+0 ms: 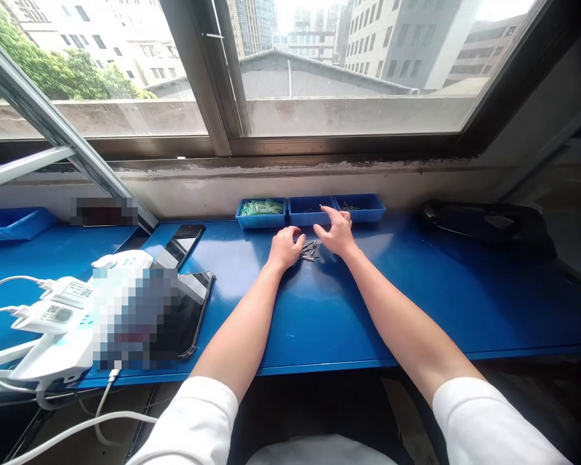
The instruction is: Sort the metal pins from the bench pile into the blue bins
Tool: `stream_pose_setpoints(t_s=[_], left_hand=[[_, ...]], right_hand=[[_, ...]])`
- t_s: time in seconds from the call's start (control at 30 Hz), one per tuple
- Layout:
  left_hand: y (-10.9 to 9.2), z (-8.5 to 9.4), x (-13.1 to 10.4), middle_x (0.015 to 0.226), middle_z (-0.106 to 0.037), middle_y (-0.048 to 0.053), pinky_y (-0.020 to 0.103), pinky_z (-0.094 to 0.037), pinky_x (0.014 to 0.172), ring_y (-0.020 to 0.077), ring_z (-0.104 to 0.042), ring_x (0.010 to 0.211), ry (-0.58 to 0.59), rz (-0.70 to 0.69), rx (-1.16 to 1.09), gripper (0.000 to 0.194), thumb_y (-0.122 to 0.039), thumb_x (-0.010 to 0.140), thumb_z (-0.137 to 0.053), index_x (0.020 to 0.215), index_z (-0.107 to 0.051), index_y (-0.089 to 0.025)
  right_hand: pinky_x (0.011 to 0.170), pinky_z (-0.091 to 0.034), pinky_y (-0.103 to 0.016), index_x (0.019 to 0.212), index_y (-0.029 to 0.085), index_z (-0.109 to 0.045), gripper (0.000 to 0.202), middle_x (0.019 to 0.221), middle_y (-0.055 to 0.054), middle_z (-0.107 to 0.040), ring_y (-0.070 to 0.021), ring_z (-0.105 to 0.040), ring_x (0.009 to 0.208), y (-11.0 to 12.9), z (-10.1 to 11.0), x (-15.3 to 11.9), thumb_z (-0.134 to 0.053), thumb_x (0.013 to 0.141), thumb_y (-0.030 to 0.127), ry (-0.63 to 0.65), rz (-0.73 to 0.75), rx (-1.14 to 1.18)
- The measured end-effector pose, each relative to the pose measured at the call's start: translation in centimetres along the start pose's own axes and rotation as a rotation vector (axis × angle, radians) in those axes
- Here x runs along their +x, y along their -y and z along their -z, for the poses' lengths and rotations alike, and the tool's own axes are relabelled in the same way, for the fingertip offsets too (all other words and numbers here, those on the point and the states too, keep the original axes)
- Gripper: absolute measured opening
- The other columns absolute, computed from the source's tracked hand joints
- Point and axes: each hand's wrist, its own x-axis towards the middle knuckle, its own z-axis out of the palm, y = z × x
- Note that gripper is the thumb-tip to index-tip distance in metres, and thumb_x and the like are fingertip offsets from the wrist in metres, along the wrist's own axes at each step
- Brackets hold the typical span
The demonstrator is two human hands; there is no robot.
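Note:
A small pile of thin, dark, pin-like parts (308, 250) lies on the blue table. At its left side rests my left hand (285, 247), fingers curved and thumb apart, with nothing visible in it. My right hand (337, 234) is to the right of the pile, thumb and index finger spread, its fingertips in front of the middle blue bin (303, 221). A few small dark bits show inside that bin. Beside it on the right, another blue bin (374, 214) holds small thin parts. Green pieces (261, 206) fill the left blue bin (260, 223).
To the left are a white power strip (130, 261) with plugs and cables, a dark tablet-like device (193, 316) and a phone (186, 242). A black bag-like object (484, 226) lies at the right. The window wall (193, 194) bounds the blue table (319, 323) behind.

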Motion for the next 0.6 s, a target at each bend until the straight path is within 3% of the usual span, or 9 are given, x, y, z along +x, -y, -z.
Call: stream_pose_setpoints(t_s=[0.17, 0.3, 0.37, 0.47, 0.6], left_hand=[[0.0, -0.1, -0.1, 0.098, -0.068, 0.007, 0.032, -0.047, 0.084, 0.0208, -0.061, 0.094, 0.024, -0.003, 0.012, 0.022, -0.031, 0.085, -0.051, 0.098, -0.062, -0.017], [-0.1, 0.0, -0.1, 0.099, -0.068, 0.007, 0.032, -0.047, 0.083, 0.0205, -0.061, 0.094, 0.036, -0.002, 0.032, 0.023, -0.031, 0.085, -0.05, 0.098, -0.063, -0.017], [-0.1, 0.0, -0.1, 0.099, -0.068, 0.007, 0.031, -0.047, 0.084, 0.0203, -0.061, 0.095, 0.045, 0.002, 0.048, 0.023, -0.031, 0.085, -0.05, 0.098, -0.063, -0.017], [-0.2, 0.2, -0.2, 0.099, -0.068, 0.007, 0.032, -0.047, 0.085, 0.0207, -0.06, 0.095, 0.069, -0.008, 0.085, 0.022, -0.03, 0.085, -0.05, 0.095, -0.065, -0.018], [-0.3, 0.3, -0.3, 0.098, -0.069, 0.006, 0.034, -0.045, 0.088, 0.0222, -0.059, 0.096, 0.1, -0.042, 0.147, 0.021, -0.03, 0.084, -0.05, 0.092, -0.067, -0.02]], right_hand=[[0.092, -0.037, -0.055, 0.139, 0.022, -0.041, 0.07, 0.148, -0.007, -0.036, -0.0351, -0.039, 0.112, -0.8, -0.9, 0.7, -0.06, 0.074, 0.039, 0.144, -0.055, -0.203], [0.092, -0.038, -0.056, 0.138, 0.022, -0.042, 0.07, 0.153, -0.009, -0.025, -0.0372, -0.038, 0.115, -1.6, -1.6, 0.3, -0.061, 0.073, 0.04, 0.17, 0.001, -0.2], [0.094, -0.038, -0.054, 0.134, 0.019, -0.048, 0.062, 0.149, -0.012, -0.03, -0.0356, -0.037, 0.116, -1.7, -1.7, -0.1, -0.06, 0.075, 0.036, 0.101, 0.051, -0.167], [0.097, -0.039, -0.047, 0.115, 0.015, -0.062, 0.041, 0.128, -0.014, -0.051, -0.0306, -0.042, 0.112, -1.6, -1.4, -1.1, -0.057, 0.077, 0.03, 0.047, 0.129, -0.102], [0.092, -0.044, -0.04, 0.1, 0.017, -0.069, 0.027, 0.1, -0.01, -0.06, -0.0254, -0.048, 0.098, -1.4, -1.0, -2.1, -0.059, 0.076, 0.026, 0.209, 0.24, -0.039]])
